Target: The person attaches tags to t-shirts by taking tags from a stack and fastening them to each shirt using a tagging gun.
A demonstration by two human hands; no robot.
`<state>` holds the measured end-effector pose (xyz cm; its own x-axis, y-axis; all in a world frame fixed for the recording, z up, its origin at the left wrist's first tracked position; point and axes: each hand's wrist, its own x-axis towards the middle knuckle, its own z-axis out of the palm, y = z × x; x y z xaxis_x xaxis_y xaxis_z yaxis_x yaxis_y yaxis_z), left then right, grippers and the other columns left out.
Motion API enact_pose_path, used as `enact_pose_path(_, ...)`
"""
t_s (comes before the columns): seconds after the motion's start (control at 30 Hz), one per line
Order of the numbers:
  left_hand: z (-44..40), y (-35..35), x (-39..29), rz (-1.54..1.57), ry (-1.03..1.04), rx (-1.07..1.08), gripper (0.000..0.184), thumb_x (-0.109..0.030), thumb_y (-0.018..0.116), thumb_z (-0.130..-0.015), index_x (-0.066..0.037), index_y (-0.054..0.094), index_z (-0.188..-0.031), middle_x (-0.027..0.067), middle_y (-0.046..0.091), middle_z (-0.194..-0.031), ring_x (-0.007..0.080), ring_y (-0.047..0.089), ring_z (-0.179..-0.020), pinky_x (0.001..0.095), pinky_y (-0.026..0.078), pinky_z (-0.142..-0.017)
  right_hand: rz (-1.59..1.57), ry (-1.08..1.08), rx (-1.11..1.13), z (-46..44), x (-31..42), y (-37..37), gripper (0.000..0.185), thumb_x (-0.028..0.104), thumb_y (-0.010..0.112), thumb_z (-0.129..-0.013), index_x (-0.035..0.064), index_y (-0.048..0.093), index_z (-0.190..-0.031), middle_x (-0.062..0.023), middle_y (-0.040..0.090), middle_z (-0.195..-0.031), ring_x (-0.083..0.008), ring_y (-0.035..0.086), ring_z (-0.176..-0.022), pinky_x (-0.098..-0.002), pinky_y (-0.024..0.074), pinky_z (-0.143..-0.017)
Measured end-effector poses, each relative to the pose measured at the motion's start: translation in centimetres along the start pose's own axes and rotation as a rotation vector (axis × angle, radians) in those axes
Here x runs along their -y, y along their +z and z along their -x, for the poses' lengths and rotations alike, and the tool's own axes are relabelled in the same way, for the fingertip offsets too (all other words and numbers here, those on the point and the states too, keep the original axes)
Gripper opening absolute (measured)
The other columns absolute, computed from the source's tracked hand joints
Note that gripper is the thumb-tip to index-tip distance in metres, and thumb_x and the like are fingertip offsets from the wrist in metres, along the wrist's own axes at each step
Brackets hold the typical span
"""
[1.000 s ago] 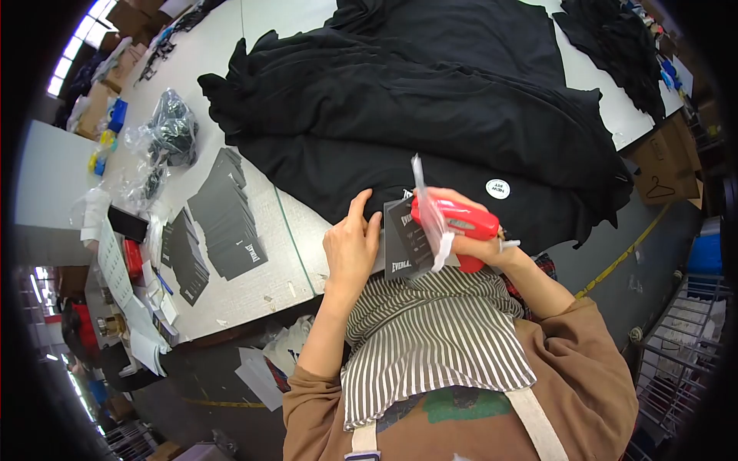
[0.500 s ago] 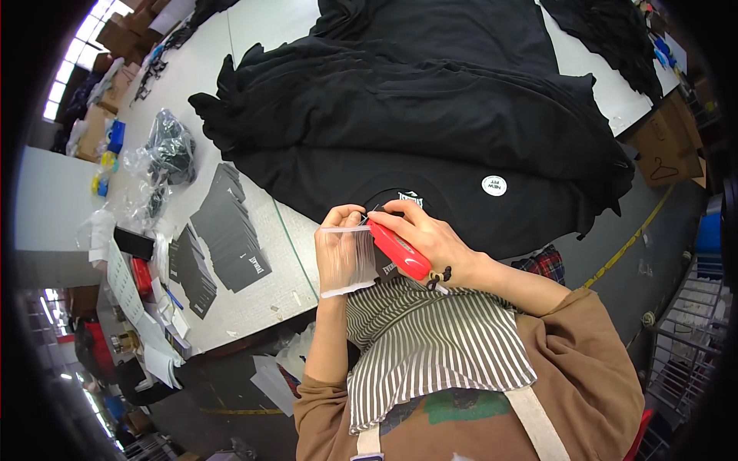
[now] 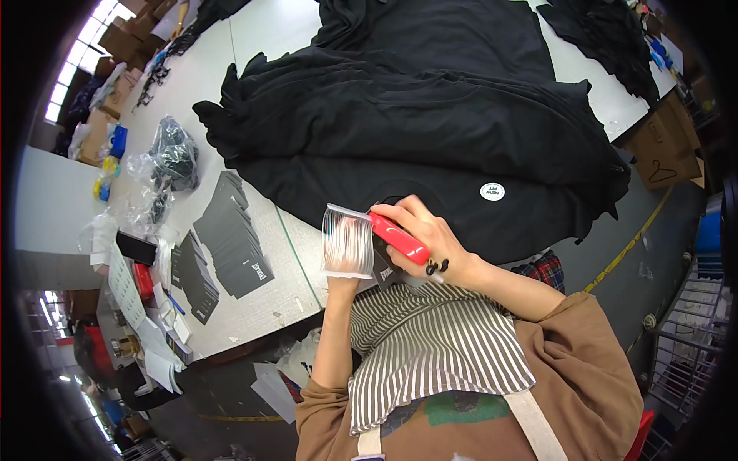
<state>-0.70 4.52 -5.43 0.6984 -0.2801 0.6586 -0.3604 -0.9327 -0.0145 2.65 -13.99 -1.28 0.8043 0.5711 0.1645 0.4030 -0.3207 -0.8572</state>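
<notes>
Striped apron (image 3: pixel 438 346) nearest, right hand (image 3: pixel 434 237) gripping red gun (image 3: pixel 401 240) at the shirts' near edge, long axis slanting, front pointing away and left, left hand (image 3: pixel 344 250) blurred behind clear fasteners (image 3: pixel 364 253), grip unclear, card (image 3: pixel 384 270) partly hidden, black shirts (image 3: pixel 415 115) cut off above.

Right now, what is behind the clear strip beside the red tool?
The left hand, seen through the clear strip. Its fingertips are hidden, so I cannot tell whether they hold anything.
</notes>
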Motion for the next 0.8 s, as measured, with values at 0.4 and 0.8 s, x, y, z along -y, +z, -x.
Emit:
enact_pose_path(0.4,-0.1,-5.7,1.0,0.846,-0.647,0.207,0.018,-0.009,0.058,-0.084,0.003,0.056,-0.07,0.0007,0.047,-0.057,0.0111,0.037,-0.054,0.0236,0.032,-0.052,-0.631,0.118,0.055,1.2,-0.8,-6.8,0.047,0.004,0.063,-0.075,0.0037,0.053,-0.12,-0.0087,0.062,-0.099,-0.0176,0.059,-0.079,-0.0284,0.0492,-0.07)
enact_pose_path(0.8,-4.3,-2.8,-3.0,1.376,-1.172,0.281,0.015,-0.012,0.055,-0.089,0.002,0.057,-0.086,0.0086,0.06,-0.076,0.0102,0.048,-0.055,0.0185,0.038,-0.052,0.762,-0.391,0.699,4.1,5.7,-10.6,0.038,0.028,0.071,-0.063,0.0045,0.055,-0.089,-0.0152,0.057,-0.074,-0.0254,0.055,-0.068,-0.033,0.0439,-0.056)
